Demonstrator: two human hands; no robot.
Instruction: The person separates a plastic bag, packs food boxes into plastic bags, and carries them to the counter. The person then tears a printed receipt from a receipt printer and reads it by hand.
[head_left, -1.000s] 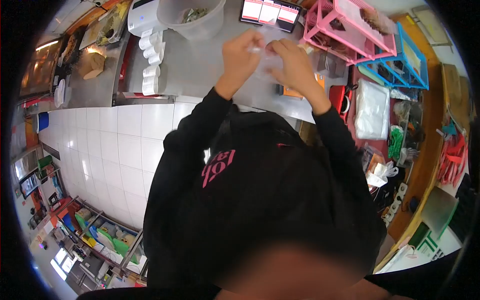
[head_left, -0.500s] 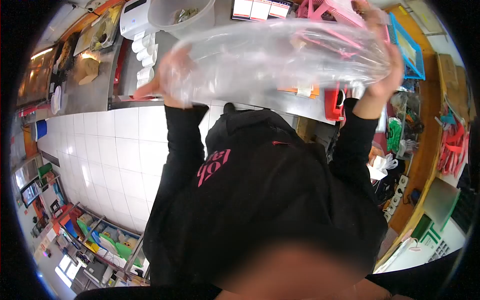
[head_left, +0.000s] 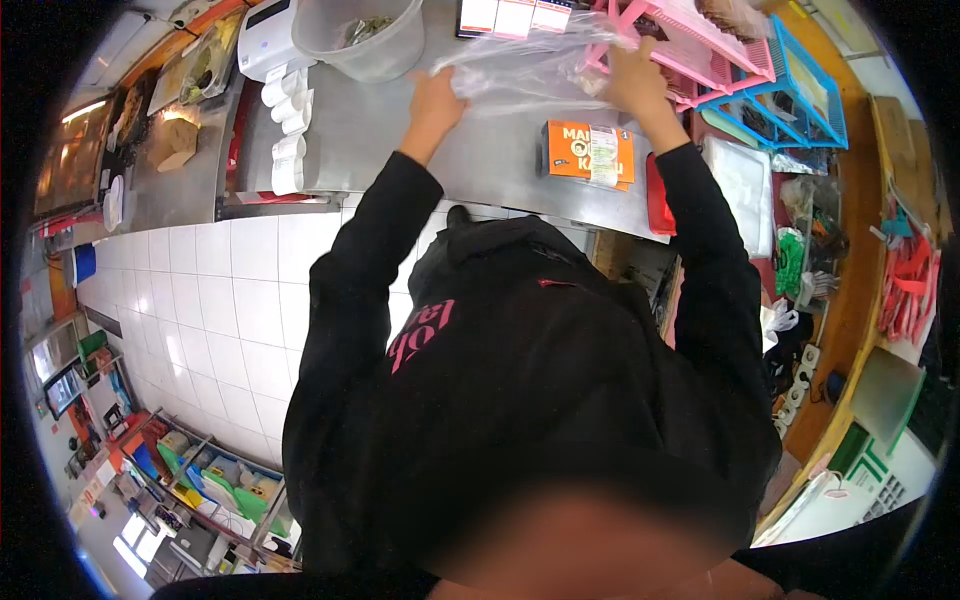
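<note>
A clear plastic bag [head_left: 520, 75] is stretched out between my two hands over the far part of the steel counter [head_left: 400, 150]. My left hand [head_left: 436, 103] has its fingers closed on the bag's left end. At the other end, my right hand [head_left: 638, 82] grips the bag, close to the pink basket [head_left: 705, 70]. Nearer to me on the counter lies an orange box [head_left: 572, 150] with a paper receipt [head_left: 604, 155] on its top.
Left on the counter are a white printer [head_left: 268, 40] with a curling paper strip [head_left: 288, 160] and a clear tub [head_left: 385, 55]. A tablet [head_left: 515, 18] stands at the back. To the right are a blue basket [head_left: 800, 100], a white tray [head_left: 740, 190] and a red object [head_left: 660, 205].
Both hands have moved away from my body and down toward the counter with the bag, and have come closer together. The orange box, earlier mostly covered by the bag, now shows.
</note>
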